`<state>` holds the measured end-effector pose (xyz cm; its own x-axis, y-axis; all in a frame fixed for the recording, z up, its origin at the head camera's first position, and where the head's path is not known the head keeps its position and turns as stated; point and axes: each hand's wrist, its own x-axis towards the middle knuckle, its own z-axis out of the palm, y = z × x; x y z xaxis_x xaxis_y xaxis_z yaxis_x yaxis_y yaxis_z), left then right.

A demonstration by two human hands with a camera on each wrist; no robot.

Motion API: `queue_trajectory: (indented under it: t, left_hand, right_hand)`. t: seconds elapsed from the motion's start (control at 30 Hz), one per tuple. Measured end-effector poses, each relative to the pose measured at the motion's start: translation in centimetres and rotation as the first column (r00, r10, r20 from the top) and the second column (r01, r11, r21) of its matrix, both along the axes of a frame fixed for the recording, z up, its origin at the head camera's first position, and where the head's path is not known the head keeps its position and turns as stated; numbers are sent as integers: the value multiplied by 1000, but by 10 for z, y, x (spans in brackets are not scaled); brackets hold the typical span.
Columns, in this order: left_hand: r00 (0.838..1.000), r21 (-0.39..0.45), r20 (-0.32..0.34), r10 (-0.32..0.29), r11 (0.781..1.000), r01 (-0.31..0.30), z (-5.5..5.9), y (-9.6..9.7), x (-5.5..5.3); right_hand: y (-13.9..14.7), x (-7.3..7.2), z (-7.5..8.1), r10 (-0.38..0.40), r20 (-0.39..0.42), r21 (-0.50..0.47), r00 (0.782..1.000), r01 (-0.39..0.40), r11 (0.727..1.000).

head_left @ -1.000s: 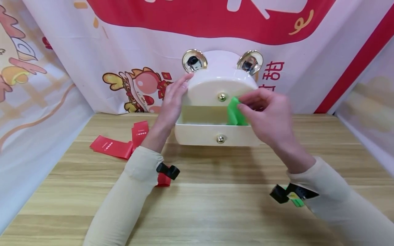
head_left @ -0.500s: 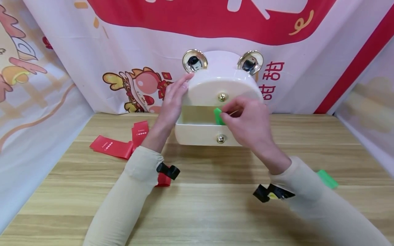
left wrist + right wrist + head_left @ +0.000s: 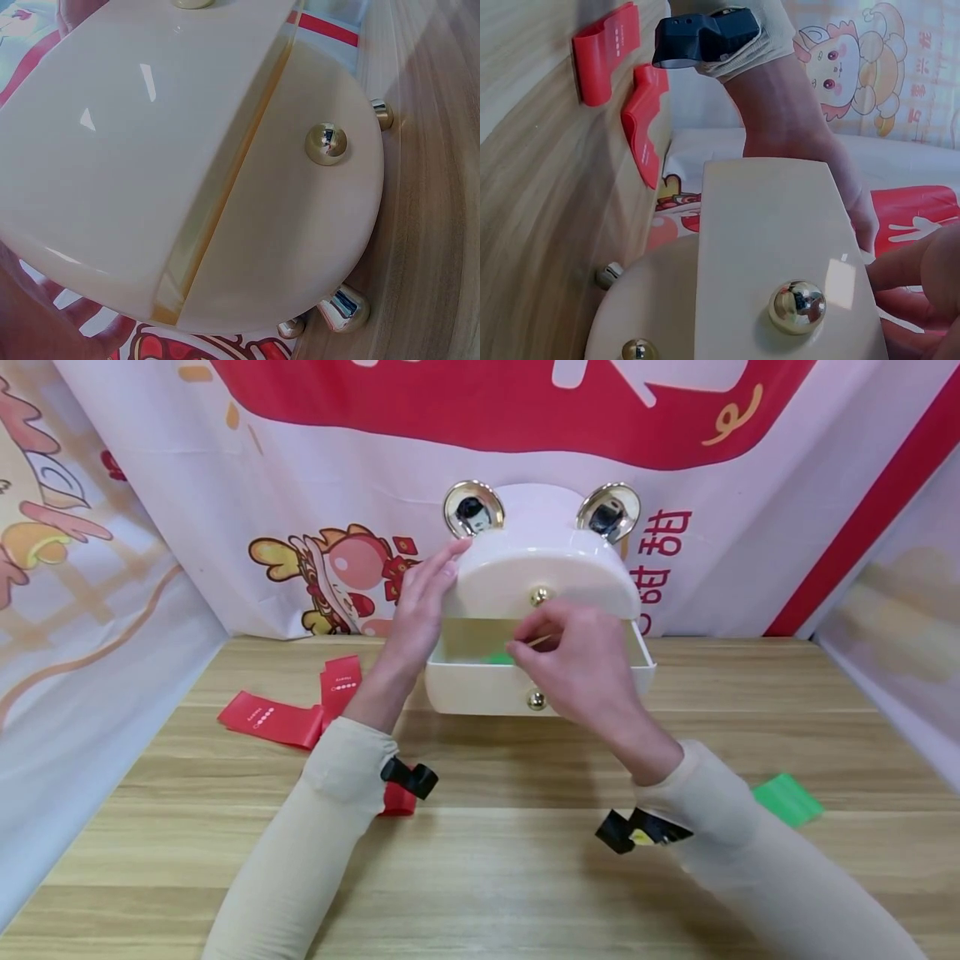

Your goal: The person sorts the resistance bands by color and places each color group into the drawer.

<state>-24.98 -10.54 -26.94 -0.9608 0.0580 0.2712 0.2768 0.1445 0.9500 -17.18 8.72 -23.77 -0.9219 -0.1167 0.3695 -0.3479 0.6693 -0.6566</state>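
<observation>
A white rounded cabinet [image 3: 480, 581] with gold knobs and two gold discs on top has one drawer [image 3: 480, 689] pulled out. My left hand [image 3: 422, 602] rests against the cabinet's left side, fingers extended. In the left wrist view its fingers [image 3: 79, 309] show beside the white shell. Over the drawer opening, my right hand [image 3: 588, 664] has its thumb and fingers together at a green resistance band [image 3: 497, 657]. Most of that band is hidden by the hand and drawer front. The right wrist view shows the right fingers [image 3: 911, 277] at the drawer's edge.
Red resistance bands [image 3: 273, 718] lie on the wooden table [image 3: 480, 877] at left, one partly under the left forearm. Another green band [image 3: 789, 800] lies beside the right forearm. A printed cloth [image 3: 360, 460] hangs close behind the cabinet.
My right hand has moved left and lower over the drawer, taking the green band down into it. The other green band shows more from behind the right forearm. The left hand stays put.
</observation>
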Motion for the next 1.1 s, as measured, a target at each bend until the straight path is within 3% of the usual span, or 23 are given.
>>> queue_trajectory:
  t: [0.27, 0.73, 0.9, 1.1]
  left_hand:
    - [1000, 8, 11, 0, 1000, 0, 1, 0, -1]
    - [1000, 17, 13, 0, 1000, 0, -1, -1, -2]
    - [1000, 15, 16, 1, 1000, -1, -2, -1, -1]
    - [1000, 20, 18, -11, 1000, 11, -2, -1, -1]
  right_hand:
    - [5, 4, 1, 67, -29, -45, 997, -68, 997]
    - [42, 10, 4, 88, -114, -125, 990, -102, 987]
    - [68, 15, 3, 43, -169, -128, 985, -65, 990]
    - [104, 21, 0, -38, -181, -165, 983, 7, 986]
